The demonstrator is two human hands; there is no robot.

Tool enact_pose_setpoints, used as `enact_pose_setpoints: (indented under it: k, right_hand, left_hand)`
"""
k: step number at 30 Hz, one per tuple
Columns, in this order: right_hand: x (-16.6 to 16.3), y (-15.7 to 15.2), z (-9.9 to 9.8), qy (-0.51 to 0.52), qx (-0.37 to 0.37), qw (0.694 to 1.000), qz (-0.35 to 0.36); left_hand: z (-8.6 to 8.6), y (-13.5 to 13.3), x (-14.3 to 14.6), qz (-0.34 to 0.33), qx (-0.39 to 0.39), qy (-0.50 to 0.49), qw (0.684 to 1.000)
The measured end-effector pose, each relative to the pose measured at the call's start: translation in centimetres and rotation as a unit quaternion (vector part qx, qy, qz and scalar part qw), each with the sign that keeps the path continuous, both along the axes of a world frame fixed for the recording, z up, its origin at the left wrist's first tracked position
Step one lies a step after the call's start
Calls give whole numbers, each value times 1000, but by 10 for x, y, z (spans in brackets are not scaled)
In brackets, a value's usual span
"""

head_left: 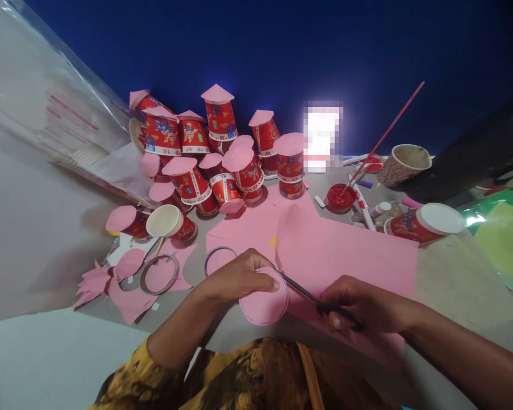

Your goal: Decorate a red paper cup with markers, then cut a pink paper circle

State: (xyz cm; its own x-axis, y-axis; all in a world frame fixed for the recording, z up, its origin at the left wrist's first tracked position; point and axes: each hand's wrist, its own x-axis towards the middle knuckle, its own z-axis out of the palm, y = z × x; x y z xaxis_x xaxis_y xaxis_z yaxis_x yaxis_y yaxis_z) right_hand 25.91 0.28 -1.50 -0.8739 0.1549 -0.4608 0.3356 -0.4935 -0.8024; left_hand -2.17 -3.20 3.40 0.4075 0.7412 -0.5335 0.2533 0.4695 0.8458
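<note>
Between its thumb and fingers, my left hand [243, 279] pinches a pink paper circle [263, 304] with a blue line drawn round its edge. My right hand [357, 304] is closed on the handles of dark scissors [303, 291]. Their blades meet the upper right edge of the circle, close to my left fingertips. Large pink paper sheets [350, 250] lie on the table behind and beneath my hands. Near my left wrist is a ring [216, 253], partly hidden by my hand, with pink paper inside it.
Red printed paper cups [192, 185] with pink paper tops are stacked at the back left. Another ring [159, 274] lies on pink scraps [128, 302]. Toward the right stand a small pot of red paint [341, 197] with a brush, a patterned cup [405, 164] and a lidded red cup [425, 222].
</note>
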Motion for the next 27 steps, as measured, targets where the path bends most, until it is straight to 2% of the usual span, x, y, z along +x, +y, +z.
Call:
enact_pose_setpoints:
  k: [4,6,13,15,22,23,25,27]
  right_hand:
    - [-2,0,3,-4,-63,998,-10]
    - [-2,0,3,-5,-69,998,-10]
    - [2,-1,-4,-18,26,999,17]
    - [3,-2,-6,-19,31,999,17]
    - [0,-3,-1,-2,-58,998,-19]
    - [-1,-2,0,-2,-73,997,-24]
    - [-1,-2,1,0,-93,995,-34]
    - [0,-3,1,7,-97,994,-43]
  left_hand:
    - [0,1,-1,-5,5,-1,1000]
    - [-1,1,-3,-9,8,-2,1000]
    - [-4,3,-5,-28,5,-7,1000]
    - [-4,3,-4,-31,2,-8,999]
    - [-4,3,-5,-23,5,-6,1000]
    - [-5,2,-6,-14,10,-3,1000]
    - [-6,-3,-8,46,22,1,999]
    - [-8,-11,-11,159,35,0,987]
